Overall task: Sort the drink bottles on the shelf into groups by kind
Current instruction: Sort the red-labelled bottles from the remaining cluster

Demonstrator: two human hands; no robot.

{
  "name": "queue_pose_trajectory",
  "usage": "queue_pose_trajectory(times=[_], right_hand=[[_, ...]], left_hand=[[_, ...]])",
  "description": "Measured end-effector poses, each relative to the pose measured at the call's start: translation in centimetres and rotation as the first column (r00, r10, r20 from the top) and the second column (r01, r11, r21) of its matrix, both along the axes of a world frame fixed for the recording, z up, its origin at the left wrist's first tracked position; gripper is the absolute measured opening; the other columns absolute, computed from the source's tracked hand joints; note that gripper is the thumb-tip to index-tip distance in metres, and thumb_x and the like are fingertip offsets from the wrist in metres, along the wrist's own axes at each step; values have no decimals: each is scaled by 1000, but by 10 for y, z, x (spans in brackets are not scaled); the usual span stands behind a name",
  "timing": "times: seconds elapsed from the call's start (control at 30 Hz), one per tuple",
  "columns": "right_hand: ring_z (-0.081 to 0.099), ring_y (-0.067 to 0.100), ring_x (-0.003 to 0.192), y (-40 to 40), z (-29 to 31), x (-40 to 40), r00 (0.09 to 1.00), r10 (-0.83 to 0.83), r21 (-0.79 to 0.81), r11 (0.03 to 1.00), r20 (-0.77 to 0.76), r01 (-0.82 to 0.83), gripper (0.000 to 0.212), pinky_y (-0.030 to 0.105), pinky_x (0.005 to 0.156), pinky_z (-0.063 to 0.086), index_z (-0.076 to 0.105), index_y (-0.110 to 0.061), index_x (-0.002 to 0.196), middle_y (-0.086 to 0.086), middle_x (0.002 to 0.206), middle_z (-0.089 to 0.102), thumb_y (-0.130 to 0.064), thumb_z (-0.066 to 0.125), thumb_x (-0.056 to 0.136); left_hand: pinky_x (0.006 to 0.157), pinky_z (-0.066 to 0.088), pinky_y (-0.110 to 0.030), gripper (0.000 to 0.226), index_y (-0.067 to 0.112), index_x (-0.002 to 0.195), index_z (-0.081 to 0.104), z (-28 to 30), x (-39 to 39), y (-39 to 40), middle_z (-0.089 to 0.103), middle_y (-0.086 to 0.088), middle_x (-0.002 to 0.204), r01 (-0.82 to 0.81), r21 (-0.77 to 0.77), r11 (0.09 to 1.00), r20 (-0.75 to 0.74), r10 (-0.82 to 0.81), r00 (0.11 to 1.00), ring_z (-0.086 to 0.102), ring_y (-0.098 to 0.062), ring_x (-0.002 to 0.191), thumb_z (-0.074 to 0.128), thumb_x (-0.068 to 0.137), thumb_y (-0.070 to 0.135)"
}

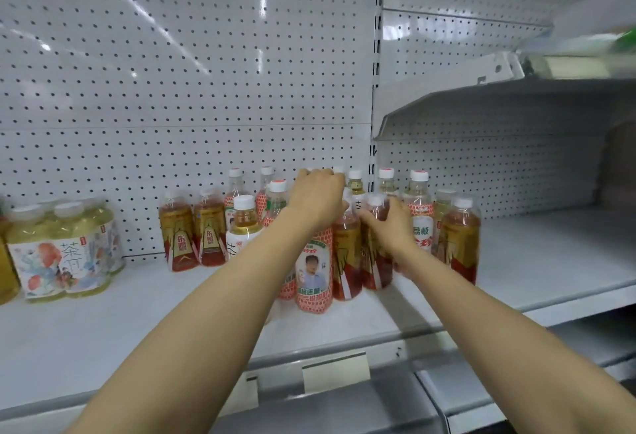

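While both bare arms reach forward over a white metal shelf, the left hand curls its fingers down over the top of a bottle with a red-patterned label, gripping it near the cap. That bottle stands upright at the front of a mixed cluster, its long axis vertical, its cap hidden under the hand and its printed label facing the camera. Just beside it, the right hand wraps around a bottle of reddish drink with a gold and red label, also upright. Two more gold-labelled bottles stand together left of the cluster. Farther left sits a wrapped pack of pale yellow tea bottles. White-capped bottles stand at the back against the pegboard wall.
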State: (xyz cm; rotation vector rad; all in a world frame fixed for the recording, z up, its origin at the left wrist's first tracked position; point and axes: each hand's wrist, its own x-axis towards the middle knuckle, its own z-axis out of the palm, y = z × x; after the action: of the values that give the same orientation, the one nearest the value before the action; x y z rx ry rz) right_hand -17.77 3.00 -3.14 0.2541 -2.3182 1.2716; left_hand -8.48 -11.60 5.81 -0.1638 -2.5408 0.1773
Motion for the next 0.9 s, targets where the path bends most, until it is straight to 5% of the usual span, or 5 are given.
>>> queue_pose_trajectory(times=[0.13, 0.33, 0.43, 0.6, 0.9], right_hand=[[56, 15, 91, 20, -6, 8, 993, 91, -50, 994, -73, -95, 40, 31, 76, 50, 54, -23, 108, 2, 110, 56, -52, 64, 82], [58, 14, 108, 51, -11, 28, 980, 179, -180, 965, -90, -192, 40, 43, 91, 53, 55, -33, 116, -8, 117, 57, -55, 63, 83], [62, 18, 106, 60, -13, 36, 976, 210, -249, 944, -54, -217, 54, 47, 87, 56, 52, -38, 118, -3, 120, 58, -68, 60, 74], [64, 18, 106, 65, -14, 54, 969, 231, -328, 912, -85, -246, 63, 47, 86, 57, 53, -37, 117, 1, 121, 60, -75, 60, 68], [62, 17, 101, 59, -7, 100, 960, 161, -308, 924, -228, -228, 52, 49, 91, 51, 55, -19, 123, -1, 109, 66, -55, 51, 86]], left_hand=[[116, 21, -46, 31, 15, 112, 60, 14, -10, 20, 64, 2, 90, -96, -221, 971, 222, 146, 964, 56, -22, 90, 52, 98, 41], [120, 19, -56, 50, 11, 130, 58, 18, -12, 52, 54, -9, 141, -62, -429, 901, 426, 263, 866, 46, -32, 135, 74, 86, 30], [106, 46, -48, 71, 8, 136, 52, 13, -12, 56, 51, -13, 140, -23, -257, 966, 482, 149, 863, 54, -33, 125, 83, 76, 31], [96, 48, -35, 81, 3, 143, 37, -7, 6, 67, 56, -11, 136, 74, 219, 973, 424, -163, 891, 57, -30, 121, 82, 77, 19], [79, 53, -25, 74, 14, 131, 52, -45, 61, 42, 65, 2, 110, 227, 761, 607, -45, -300, 953, 64, -17, 99, 87, 70, 36]])
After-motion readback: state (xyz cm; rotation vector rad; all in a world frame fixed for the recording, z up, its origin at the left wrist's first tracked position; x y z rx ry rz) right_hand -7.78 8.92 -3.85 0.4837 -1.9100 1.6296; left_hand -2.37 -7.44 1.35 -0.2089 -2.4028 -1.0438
